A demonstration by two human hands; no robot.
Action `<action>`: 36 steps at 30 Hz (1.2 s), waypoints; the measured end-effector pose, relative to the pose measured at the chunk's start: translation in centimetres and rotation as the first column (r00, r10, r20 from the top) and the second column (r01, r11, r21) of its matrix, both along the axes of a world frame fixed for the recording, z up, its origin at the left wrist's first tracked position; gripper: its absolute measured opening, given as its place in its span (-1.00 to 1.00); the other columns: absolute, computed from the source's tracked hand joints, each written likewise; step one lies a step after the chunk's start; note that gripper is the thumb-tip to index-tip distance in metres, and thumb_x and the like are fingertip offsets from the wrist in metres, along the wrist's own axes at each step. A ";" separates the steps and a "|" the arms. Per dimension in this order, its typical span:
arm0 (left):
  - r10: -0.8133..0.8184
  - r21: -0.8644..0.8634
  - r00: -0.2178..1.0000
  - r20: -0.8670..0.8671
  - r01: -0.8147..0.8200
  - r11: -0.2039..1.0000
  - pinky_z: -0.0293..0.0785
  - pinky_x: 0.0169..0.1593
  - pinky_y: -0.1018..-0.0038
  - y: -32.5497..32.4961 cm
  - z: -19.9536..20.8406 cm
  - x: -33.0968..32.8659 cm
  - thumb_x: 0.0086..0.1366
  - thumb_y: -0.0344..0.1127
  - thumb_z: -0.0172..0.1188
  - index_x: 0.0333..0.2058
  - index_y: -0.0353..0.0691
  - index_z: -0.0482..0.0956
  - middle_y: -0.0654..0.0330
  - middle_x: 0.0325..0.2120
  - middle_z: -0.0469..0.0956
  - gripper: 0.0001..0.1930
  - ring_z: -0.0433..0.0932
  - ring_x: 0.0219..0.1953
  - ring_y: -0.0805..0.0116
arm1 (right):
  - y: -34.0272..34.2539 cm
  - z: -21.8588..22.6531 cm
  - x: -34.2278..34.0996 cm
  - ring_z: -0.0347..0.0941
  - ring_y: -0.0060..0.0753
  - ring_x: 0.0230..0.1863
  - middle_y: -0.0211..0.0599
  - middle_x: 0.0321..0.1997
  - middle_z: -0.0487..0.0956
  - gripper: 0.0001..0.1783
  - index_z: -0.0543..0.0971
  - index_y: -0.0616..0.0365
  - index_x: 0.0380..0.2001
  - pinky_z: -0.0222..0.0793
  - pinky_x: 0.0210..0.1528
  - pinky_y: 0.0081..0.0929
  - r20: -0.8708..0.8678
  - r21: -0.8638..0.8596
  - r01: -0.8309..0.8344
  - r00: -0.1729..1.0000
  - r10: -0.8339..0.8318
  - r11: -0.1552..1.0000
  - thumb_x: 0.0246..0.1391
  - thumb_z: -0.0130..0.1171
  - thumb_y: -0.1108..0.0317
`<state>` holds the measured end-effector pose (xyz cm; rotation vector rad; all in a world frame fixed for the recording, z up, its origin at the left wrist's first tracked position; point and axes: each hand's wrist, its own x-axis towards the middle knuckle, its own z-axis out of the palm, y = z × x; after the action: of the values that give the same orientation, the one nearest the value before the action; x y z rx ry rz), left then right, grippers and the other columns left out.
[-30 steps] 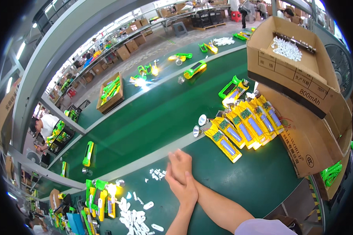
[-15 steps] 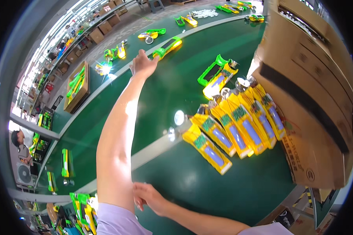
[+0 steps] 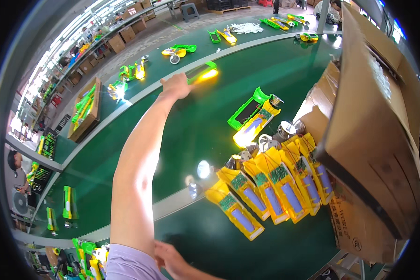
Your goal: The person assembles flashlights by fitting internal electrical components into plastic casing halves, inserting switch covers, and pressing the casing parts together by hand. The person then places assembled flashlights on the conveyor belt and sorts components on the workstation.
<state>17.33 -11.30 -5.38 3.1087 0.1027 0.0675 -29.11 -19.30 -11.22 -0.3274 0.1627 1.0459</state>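
Head view: our left hand (image 3: 176, 86) is at the near end of a lit green-yellow lamp (image 3: 201, 72) on the green belt (image 3: 196, 121); grip hidden, can't judge. Our right hand (image 3: 171, 258) sits beside our left arm (image 3: 135, 168), fingertips hidden, state unclear.

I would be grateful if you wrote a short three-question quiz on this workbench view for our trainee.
1. Which hand is stretched over the green belt toward a glowing green-and-yellow piece?
2. True or false: the row of yellow casings lies to the left of the large cardboard box in the picture.
3. What colour are the small heaped parts beyond the belt?
A) black
B) white
C) red

Key: 1. The left hand. 2. True. 3. B.
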 end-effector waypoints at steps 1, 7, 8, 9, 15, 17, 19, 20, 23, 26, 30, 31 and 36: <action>-0.067 0.009 0.996 0.057 0.067 0.998 0.16 0.19 -0.14 0.3 0.8 -1.7 0.12 0.15 0.31 -0.02 -0.16 0.49 0.03 0.00 0.55 -0.40 0.49 0.09 0.05 | -0.7 0.8 0.5 0.27 -0.66 -0.67 -0.52 -0.65 0.34 -0.87 0.43 0.09 -0.42 0.19 -0.63 -0.63 -0.016 0.011 -0.008 1.000 0.008 1.000 0.22 -0.02 0.34; -0.403 -0.060 0.894 0.197 0.421 0.905 0.19 0.17 0.10 2.5 7.4 -21.4 0.09 0.11 0.34 0.03 -0.21 0.47 -0.04 -0.04 0.53 -0.35 0.42 0.11 -0.01 | -1.9 -0.2 5.7 0.35 -0.38 -0.58 -0.33 -0.64 0.41 -0.68 0.47 0.08 -0.36 0.27 -0.49 -0.43 0.056 0.137 0.130 0.989 -0.139 0.982 0.25 -0.07 0.07; -0.475 -0.039 0.860 0.188 0.489 0.871 0.21 0.14 0.13 2.5 9.7 -25.9 0.09 0.09 0.36 0.02 -0.21 0.47 -0.03 -0.07 0.53 -0.36 0.43 0.08 0.00 | -2.1 -1.0 6.7 0.34 -0.39 -0.53 -0.37 -0.59 0.43 -0.63 0.49 0.07 -0.32 0.24 -0.47 -0.44 0.059 0.253 0.075 0.994 -0.093 0.964 0.25 -0.06 -0.01; -0.453 -0.061 0.882 0.134 0.463 0.884 0.21 0.14 0.12 2.4 11.4 -30.5 0.08 0.06 0.38 0.01 -0.20 0.48 0.00 -0.08 0.54 -0.39 0.44 0.06 0.01 | -2.8 -0.6 7.1 0.32 -0.41 -0.49 -0.39 -0.54 0.45 -0.54 0.49 0.06 -0.24 0.22 -0.47 -0.45 0.103 0.347 0.021 0.993 -0.060 0.937 0.22 -0.04 -0.14; -0.307 -0.111 0.950 -0.048 0.301 0.947 0.01 0.32 -0.10 1.2 12.2 -47.2 0.05 -0.25 0.40 -0.01 -0.09 0.48 0.20 -0.02 0.48 -0.50 0.35 0.19 0.16 | -5.9 2.6 5.5 0.45 -0.21 -0.65 0.11 -0.37 0.55 -0.12 0.39 0.32 0.07 0.30 -0.73 -0.43 0.225 0.387 -0.138 0.973 0.051 0.912 0.17 -0.21 -0.38; -0.245 -0.078 0.966 -0.078 0.239 0.968 -0.05 0.36 -0.13 1.9 11.6 -49.1 0.05 -0.32 0.38 0.00 -0.07 0.47 0.20 0.02 0.46 -0.51 0.31 0.24 0.16 | -4.9 2.5 4.3 0.47 -0.16 -0.61 0.15 -0.32 0.54 -0.23 0.37 0.37 0.09 0.32 -0.71 -0.38 0.317 0.399 -0.246 0.941 0.119 0.883 0.24 -0.22 -0.21; -0.301 0.229 0.951 0.065 0.279 0.933 -0.09 0.37 -0.18 2.4 10.7 -49.6 0.06 -0.44 0.32 0.08 0.02 0.44 0.15 0.11 0.40 -0.44 0.18 0.33 0.12 | -4.2 1.6 4.7 0.54 -0.12 -0.49 0.12 -0.24 0.55 -0.41 0.38 0.35 0.08 0.45 -0.60 -0.32 0.472 0.375 -0.295 0.877 0.092 0.879 0.25 -0.14 0.01; -0.301 0.224 0.951 0.067 0.279 0.934 -0.09 0.37 -0.18 2.4 10.1 -49.6 0.06 -0.44 0.32 0.08 0.02 0.44 0.15 0.11 0.40 -0.44 0.18 0.33 0.12 | -4.2 0.9 4.9 0.54 -0.12 -0.49 0.12 -0.24 0.55 -0.41 0.38 0.35 0.08 0.45 -0.60 -0.32 0.473 0.370 -0.295 0.876 0.095 0.881 0.25 -0.14 0.01; -0.247 0.236 0.910 0.333 0.173 0.956 0.08 0.34 -0.08 1.7 9.7 -49.8 0.07 -0.56 0.22 0.21 0.07 0.36 0.03 0.20 0.33 -0.31 0.19 0.33 0.07 | -3.6 0.6 4.7 0.51 -0.24 -0.35 -0.04 -0.22 0.53 -0.53 0.42 0.28 0.02 0.52 -0.39 -0.37 0.260 0.301 -0.163 0.962 0.083 0.940 0.16 0.02 0.16; 0.244 -0.407 0.834 0.495 -0.026 0.913 0.37 0.17 0.16 1.6 7.1 -49.8 0.15 -0.58 0.16 0.20 -0.10 0.35 -0.04 0.06 0.46 -0.39 0.49 0.09 0.05 | -3.9 1.0 5.2 0.45 -0.35 -0.41 -0.14 -0.28 0.51 -0.55 0.44 0.24 -0.01 0.47 -0.48 -0.42 0.234 0.142 0.002 0.972 -0.035 0.990 0.16 0.00 0.13; 0.441 -0.673 0.884 0.155 -0.233 0.702 0.51 -0.19 0.26 -0.6 4.9 -49.1 0.18 -0.15 0.32 0.08 -0.25 0.44 -0.04 -0.37 0.65 -0.47 0.65 -0.36 0.03 | -2.7 -0.4 7.0 0.58 -0.31 -0.15 -0.19 -0.15 0.60 -0.58 0.47 0.15 -0.01 0.54 -0.16 -0.31 0.249 -0.006 0.163 0.956 -0.157 0.987 0.19 -0.03 0.11; 0.358 -0.598 0.921 0.156 -0.200 0.776 0.51 -0.23 0.29 -0.7 5.1 -48.6 0.09 -0.01 0.37 0.03 -0.27 0.49 -0.02 -0.41 0.66 -0.39 0.65 -0.39 0.13 | -2.5 0.7 6.8 0.57 -0.33 -0.15 -0.22 -0.15 0.59 -0.59 0.46 0.14 0.00 0.53 -0.14 -0.32 0.254 0.002 0.122 0.960 -0.119 0.993 0.22 -0.05 0.10; 0.380 -0.677 0.925 -0.009 -0.285 0.678 0.48 -0.37 0.42 -1.2 5.6 -46.9 0.09 -0.16 0.38 0.07 -0.39 0.45 0.00 -0.44 0.65 -0.38 0.63 -0.47 0.31 | -2.2 1.9 6.5 0.56 -0.34 -0.14 -0.26 -0.14 0.57 -0.53 0.42 0.11 0.07 0.52 -0.06 -0.28 0.271 -0.008 0.190 0.945 -0.181 0.982 0.30 -0.17 0.01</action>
<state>-29.56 -12.45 0.17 2.3095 0.5612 0.1980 -22.57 -21.48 -9.36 -0.4727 -0.0339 0.8035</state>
